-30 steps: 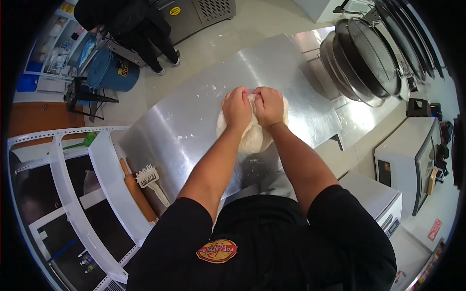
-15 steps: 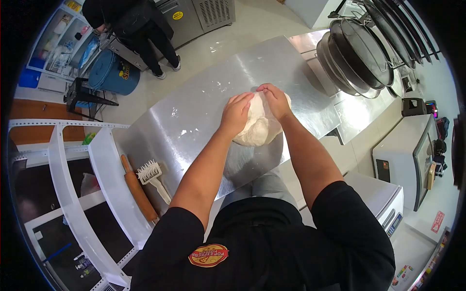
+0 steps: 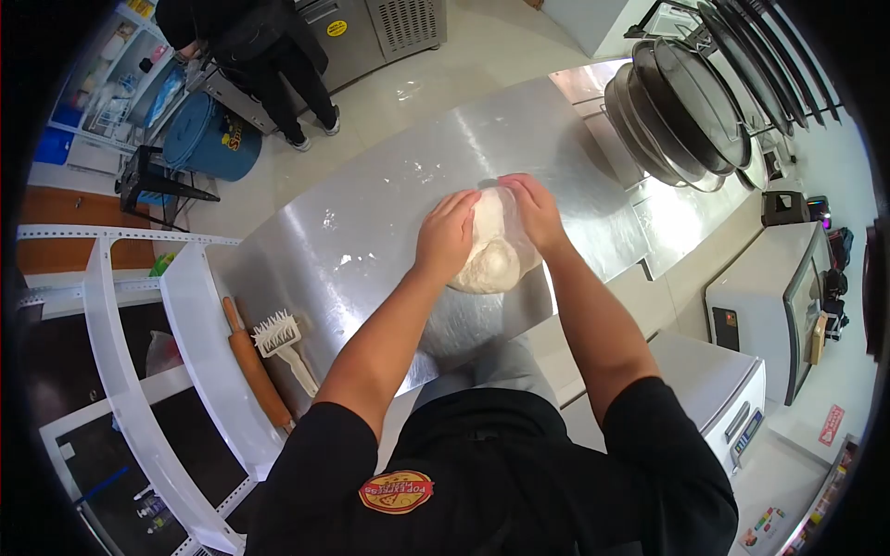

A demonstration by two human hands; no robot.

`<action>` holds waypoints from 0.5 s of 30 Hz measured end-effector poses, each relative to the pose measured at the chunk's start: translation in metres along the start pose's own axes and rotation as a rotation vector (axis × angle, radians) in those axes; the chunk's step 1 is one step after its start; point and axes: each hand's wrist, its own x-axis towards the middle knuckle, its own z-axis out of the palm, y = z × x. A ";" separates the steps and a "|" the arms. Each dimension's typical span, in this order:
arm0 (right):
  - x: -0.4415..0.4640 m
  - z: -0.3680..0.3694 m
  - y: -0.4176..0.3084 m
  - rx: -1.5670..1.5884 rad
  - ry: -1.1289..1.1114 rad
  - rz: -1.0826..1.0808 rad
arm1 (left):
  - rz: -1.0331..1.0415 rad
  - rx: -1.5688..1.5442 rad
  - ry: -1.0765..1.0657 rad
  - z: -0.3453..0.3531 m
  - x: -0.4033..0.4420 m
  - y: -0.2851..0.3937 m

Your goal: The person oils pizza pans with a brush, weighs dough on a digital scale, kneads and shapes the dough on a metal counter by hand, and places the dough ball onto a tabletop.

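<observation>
A pale lump of dough [image 3: 489,264] lies on the steel table [image 3: 389,222], between my two hands. My left hand [image 3: 447,235] curves around its left side, with the fingers together against it. On the other side, my right hand [image 3: 536,215] cups the upper right of the dough, with the fingertips bent over its far end. A translucent film-like part shows beside the right palm; I cannot tell if it is plastic or stretched dough. The dough has a rounded bulge at the end nearest me. Both palms are partly hidden.
A wooden rolling pin [image 3: 256,371] and a white spiked dough docker [image 3: 278,335] lie at the table's left edge, beside a white shelf rack [image 3: 199,343]. Round pans and screens [image 3: 681,111] hang at the upper right. A person in black [image 3: 264,56] stands beyond, near a blue bin [image 3: 209,139].
Both hands have come slightly towards me along the dough, and my right hand sits a little farther from the left. The view has shifted slightly. The other person stays in place.
</observation>
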 end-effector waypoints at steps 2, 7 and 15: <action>-0.019 -0.024 0.005 -0.128 0.204 -0.064 | -0.049 0.025 -0.060 -0.019 0.001 0.007; -0.048 -0.022 0.064 -1.150 0.443 -0.291 | -0.400 -0.457 0.088 0.010 -0.016 -0.043; -0.008 0.008 -0.028 -0.376 -0.034 0.121 | -0.643 -1.000 0.531 0.031 -0.061 -0.005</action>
